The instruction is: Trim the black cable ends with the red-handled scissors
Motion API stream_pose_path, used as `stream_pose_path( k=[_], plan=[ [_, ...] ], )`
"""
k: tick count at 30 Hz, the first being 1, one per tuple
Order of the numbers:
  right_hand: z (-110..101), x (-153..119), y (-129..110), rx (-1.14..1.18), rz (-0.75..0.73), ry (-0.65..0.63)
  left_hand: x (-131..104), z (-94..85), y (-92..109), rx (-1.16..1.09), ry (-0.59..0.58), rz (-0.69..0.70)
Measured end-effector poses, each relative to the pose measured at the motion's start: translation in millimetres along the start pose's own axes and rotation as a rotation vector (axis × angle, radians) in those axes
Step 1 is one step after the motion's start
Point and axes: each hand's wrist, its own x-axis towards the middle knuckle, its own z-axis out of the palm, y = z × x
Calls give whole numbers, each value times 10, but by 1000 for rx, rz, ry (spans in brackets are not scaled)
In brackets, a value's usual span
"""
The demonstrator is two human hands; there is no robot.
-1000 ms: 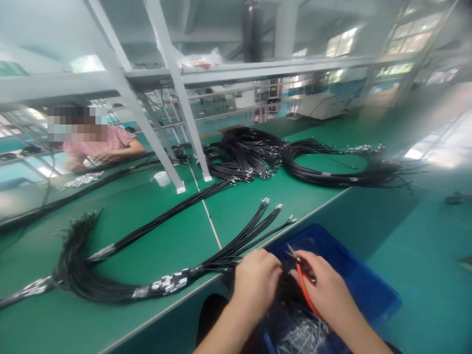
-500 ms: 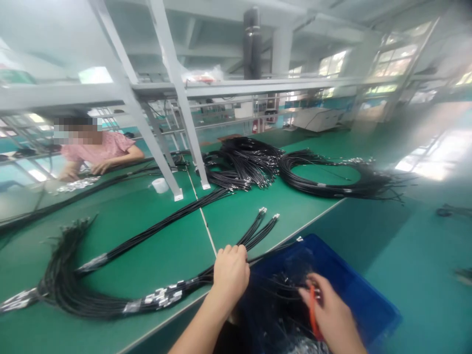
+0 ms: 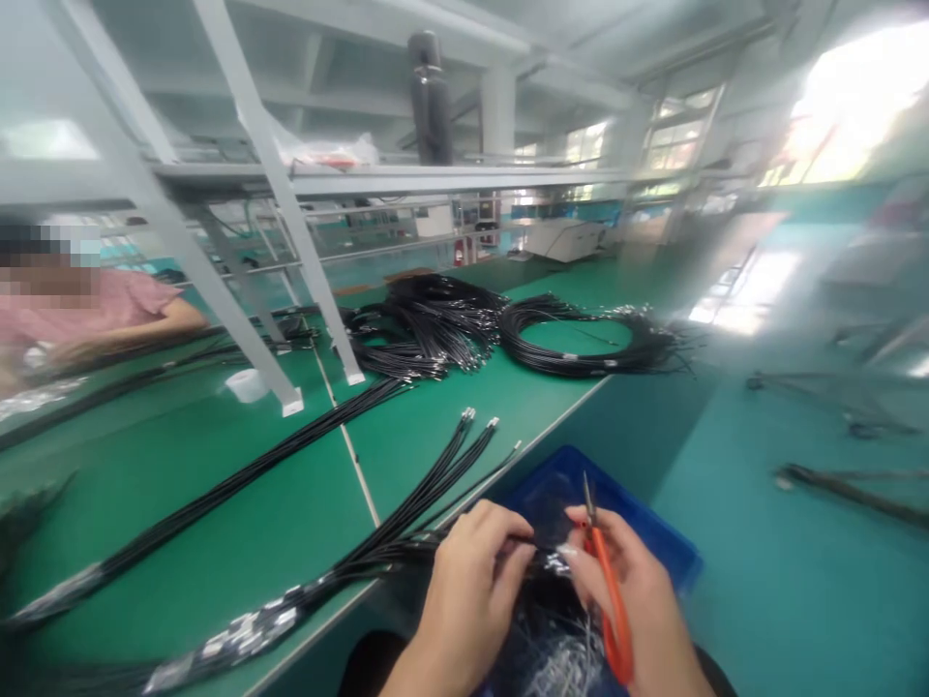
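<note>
My left hand point(image 3: 475, 586) is closed around several black cables point(image 3: 406, 550) that hang over the table's front edge. Their white-and-silver tips point(image 3: 557, 561) stick out toward my right hand point(image 3: 643, 586). My right hand is closed on orange-handled scissors point(image 3: 615, 605), blades pointing up, and its thumb and fingertips are at those tips. More cables of the same bundle fan out on the table beyond my left hand, with silver ends point(image 3: 479, 418). Clear wrap and white labels point(image 3: 254, 624) bind the bundle at lower left.
Below my hands is a blue bin point(image 3: 653, 528) with clear plastic scraps point(image 3: 562, 658). Coiled black cables point(image 3: 566, 363) and a cable pile point(image 3: 442, 324) lie on the green table point(image 3: 261, 542). A shelf post point(image 3: 319, 281) and a white roll point(image 3: 247, 385) stand nearby. Across the table sits a person point(image 3: 116, 305).
My left hand has moved off the bundle on the table to a few cables over the bin. My right hand has come up to meet it with the scissors. The view has swung right.
</note>
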Motion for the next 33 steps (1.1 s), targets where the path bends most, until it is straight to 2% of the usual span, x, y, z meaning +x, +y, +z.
stream_pose_path(
  k=[3,5,9,14,18,26,30,33],
  plan=[
    [-19,-113,-156,-114,-147,156,-35,81,88,-29,7,102],
    [-25,-172,-230,-117,-176,179,-38,96,75,-72,17,75],
    [66,-185,-247,43,-105,105,-36,79,34,-125,26,-54],
    [203,-130,-210,155,-69,82,-75,97,46,-150,-2,-114],
    [206,-136,-233,270,-15,38,-70,130,46,-191,-9,-160],
    [153,-106,-188,327,38,-36,-60,142,12,-281,-35,-225],
    [162,-96,-170,447,159,-114,-64,119,38,-456,-102,-259],
    [217,-126,-138,529,277,-104,-76,129,51,-652,-120,-265]
  ],
)
